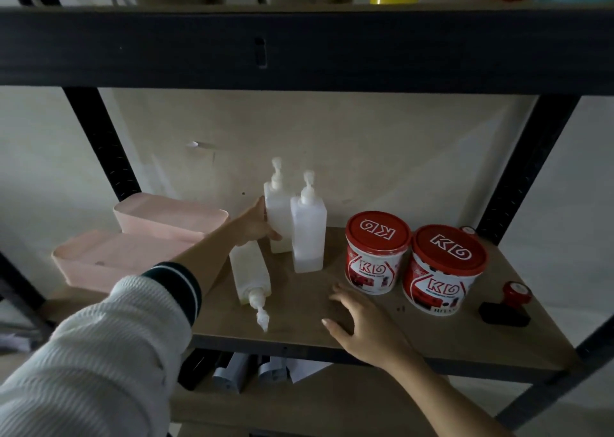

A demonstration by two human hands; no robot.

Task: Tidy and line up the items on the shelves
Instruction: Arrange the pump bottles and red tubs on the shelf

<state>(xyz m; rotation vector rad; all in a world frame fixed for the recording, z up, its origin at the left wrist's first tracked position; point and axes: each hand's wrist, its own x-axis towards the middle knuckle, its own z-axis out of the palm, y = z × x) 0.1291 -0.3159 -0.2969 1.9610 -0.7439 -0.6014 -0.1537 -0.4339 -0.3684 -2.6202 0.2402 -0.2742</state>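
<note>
Gripping the rear pump bottle (276,215) with our left hand (255,225), we are keeping it upright at the back of the shelf (465,337) — thumb and fingers wrapping its side. Touching it, a second upright pump bottle (307,237) is standing in front; a third (251,275) is lying flat below our wrist. Our right hand (362,323) is resting flat, fingers spread — holding nothing. Two red-lidded tubs (377,252) are sitting to the right, two pink bins (116,260) left.

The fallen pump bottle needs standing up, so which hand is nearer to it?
Left. The left hand grips the rear upright bottle just above the fallen pump bottle. The right hand rests on the shelf, apart to its right.
</note>
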